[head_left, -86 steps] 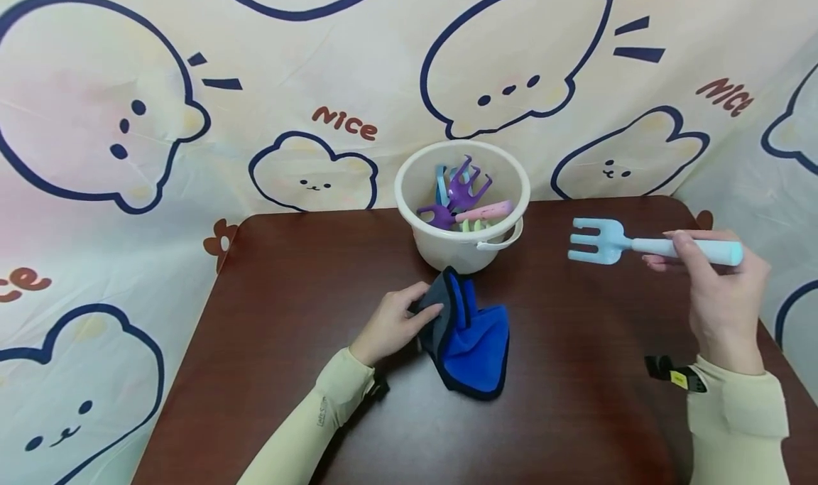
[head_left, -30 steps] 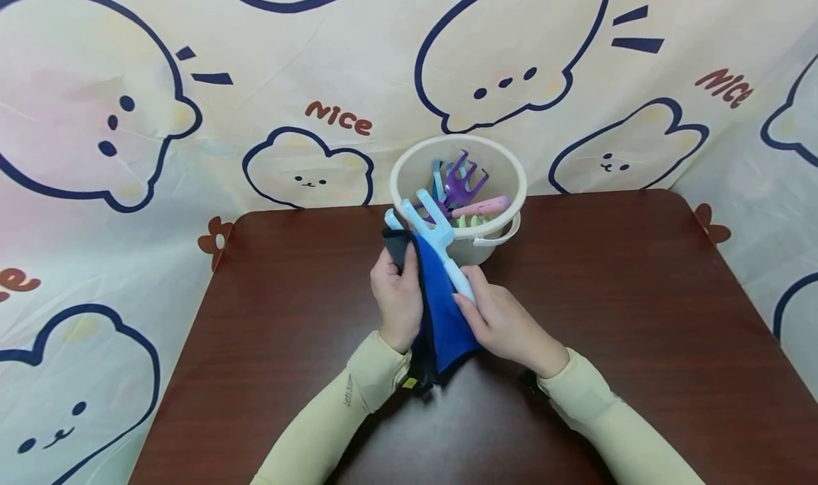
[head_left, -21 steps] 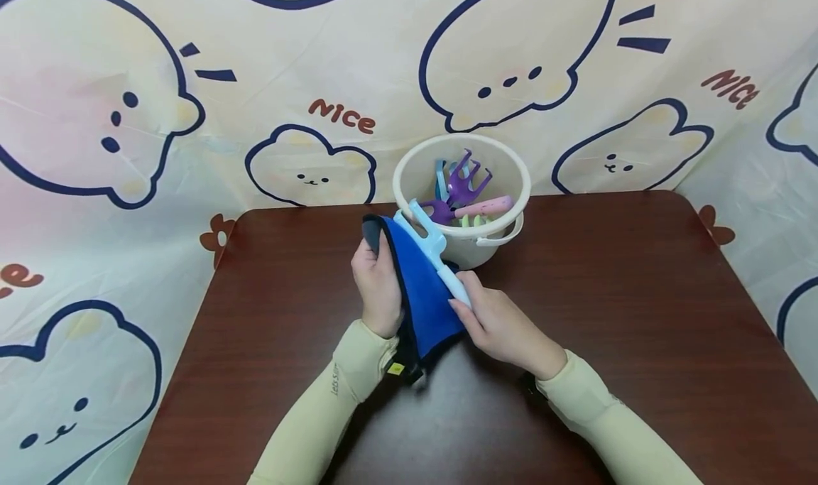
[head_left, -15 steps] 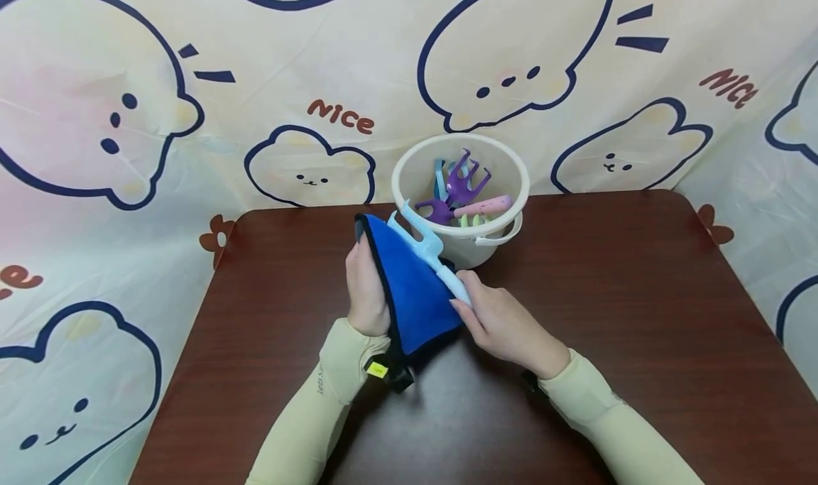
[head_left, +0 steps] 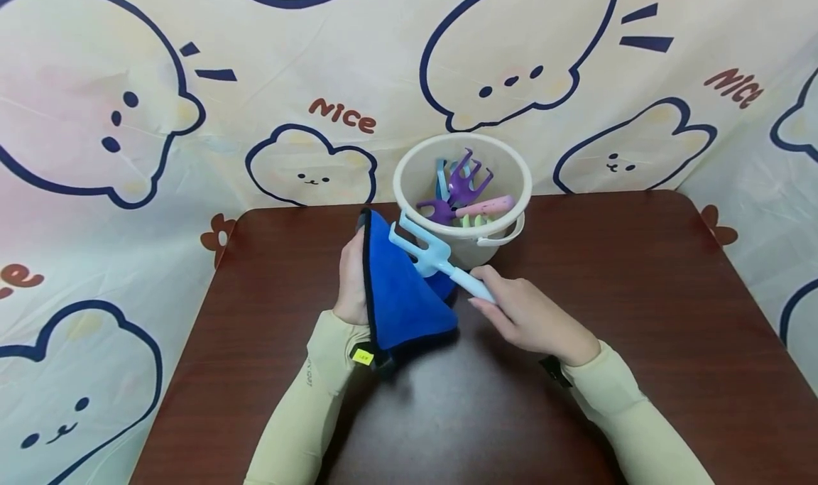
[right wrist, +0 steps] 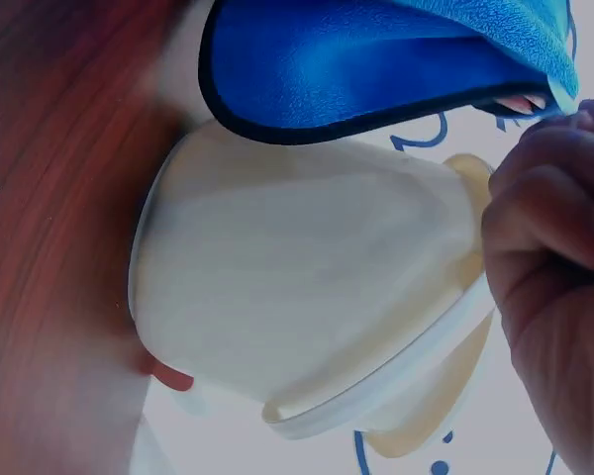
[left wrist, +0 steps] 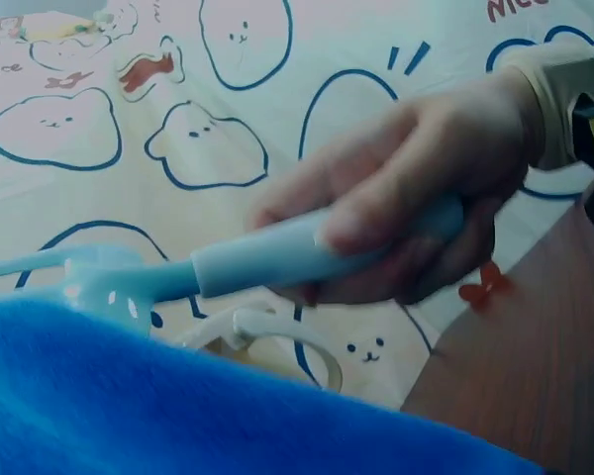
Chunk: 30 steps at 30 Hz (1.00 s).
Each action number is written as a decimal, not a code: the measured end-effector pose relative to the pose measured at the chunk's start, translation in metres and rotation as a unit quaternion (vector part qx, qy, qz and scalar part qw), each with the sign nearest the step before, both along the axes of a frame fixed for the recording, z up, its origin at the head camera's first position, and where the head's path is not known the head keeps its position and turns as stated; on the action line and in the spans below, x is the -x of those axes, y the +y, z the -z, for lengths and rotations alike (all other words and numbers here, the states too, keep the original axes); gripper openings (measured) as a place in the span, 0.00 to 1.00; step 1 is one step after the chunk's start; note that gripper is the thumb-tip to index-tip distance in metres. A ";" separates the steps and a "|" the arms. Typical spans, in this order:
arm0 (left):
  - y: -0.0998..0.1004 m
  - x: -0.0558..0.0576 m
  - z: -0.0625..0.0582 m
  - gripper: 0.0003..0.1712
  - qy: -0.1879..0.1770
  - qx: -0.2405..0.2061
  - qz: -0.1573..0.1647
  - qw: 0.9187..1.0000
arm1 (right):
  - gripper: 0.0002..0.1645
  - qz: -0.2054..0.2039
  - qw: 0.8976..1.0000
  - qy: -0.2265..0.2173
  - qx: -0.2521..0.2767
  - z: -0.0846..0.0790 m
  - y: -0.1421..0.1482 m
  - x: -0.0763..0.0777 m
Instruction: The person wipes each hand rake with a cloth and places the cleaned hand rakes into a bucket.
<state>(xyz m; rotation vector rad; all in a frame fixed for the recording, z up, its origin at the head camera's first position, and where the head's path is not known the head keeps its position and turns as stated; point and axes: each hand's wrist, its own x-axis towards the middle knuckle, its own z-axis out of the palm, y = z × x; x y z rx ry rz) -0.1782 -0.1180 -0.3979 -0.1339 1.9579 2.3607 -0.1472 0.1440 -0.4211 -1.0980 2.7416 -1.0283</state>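
My right hand (head_left: pixel 533 318) grips the handle of a light-blue toy garden fork (head_left: pixel 434 258), with its prongs pointing up and left. The same handle (left wrist: pixel 267 252) fills the middle of the left wrist view, with thumb and fingers wrapped around it. My left hand (head_left: pixel 351 286) holds up a blue cleaning cloth (head_left: pixel 405 293) with black edging, and its fingers are mostly hidden behind the cloth. The fork's head overlaps the blue side of the cloth in the head view. In the right wrist view, the cloth (right wrist: pixel 356 79) hangs beside the bucket.
Just behind the hands stands a cream bucket (head_left: pixel 463 247) with its handle (head_left: pixel 505 233) folded down at the right. Inside it lie purple toy rakes (head_left: pixel 463 187), a pink handle (head_left: pixel 486 206) and other toy tools. A patterned curtain (head_left: pixel 287 59) hangs behind the dark brown table (head_left: pixel 639 279).
The fork has come from the far right over to the cloth, which the left hand has lifted off the table. Lately the left hand shifted left and the cloth's blue side turned more into view.
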 end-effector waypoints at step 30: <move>0.048 -0.009 0.011 0.30 0.609 0.371 -0.121 0.691 | 0.16 0.008 0.993 -0.009 0.113 -0.002 -0.014 -0.010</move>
